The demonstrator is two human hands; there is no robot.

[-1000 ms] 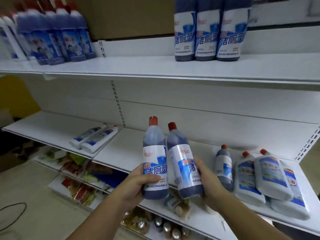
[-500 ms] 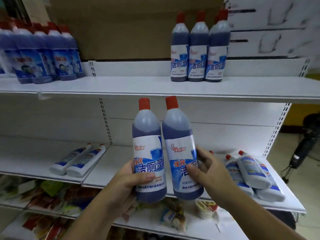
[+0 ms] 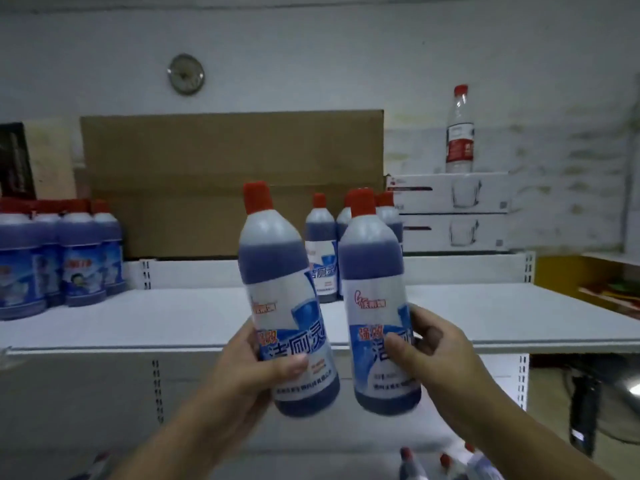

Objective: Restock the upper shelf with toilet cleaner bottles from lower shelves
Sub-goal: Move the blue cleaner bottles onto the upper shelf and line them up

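Brings two toilet cleaner bottles up from low down: a second ago held in front of the lower shelf, now raised to the height of the upper shelf (image 3: 173, 320), bases just below its front edge and red caps well above it. Spreads them too: half a second ago side by side and almost touching, now a clear gap between the left bottle (image 3: 287, 306) and the right bottle (image 3: 375, 299). Looks higher as well, so takes in a cardboard box (image 3: 225, 174) and a water bottle (image 3: 460, 129) on white boxes (image 3: 450, 213) behind the shelf, and only the caps of the lying bottles (image 3: 446, 465) at the bottom edge.

Seems to mean the lift is about done. Remains, most likely, to reach forward and stand both on the bare white board, perhaps beside the standing bottles (image 3: 320, 244) at the back, well apart from the wider bottles (image 3: 83, 258) on the left.

Grips the left bottle with the left hand (image 3: 256, 372) low on the label, thumb across the front, the rest wrapped behind and out of sight. Grips the right bottle with the right hand (image 3: 436, 362) from its right side, thumb and fingers (image 3: 427, 332) curled round the label. Tilts the left bottle a little, top leaning left; holds the right one nearer upright. Touches the shelf with neither bottle yet.
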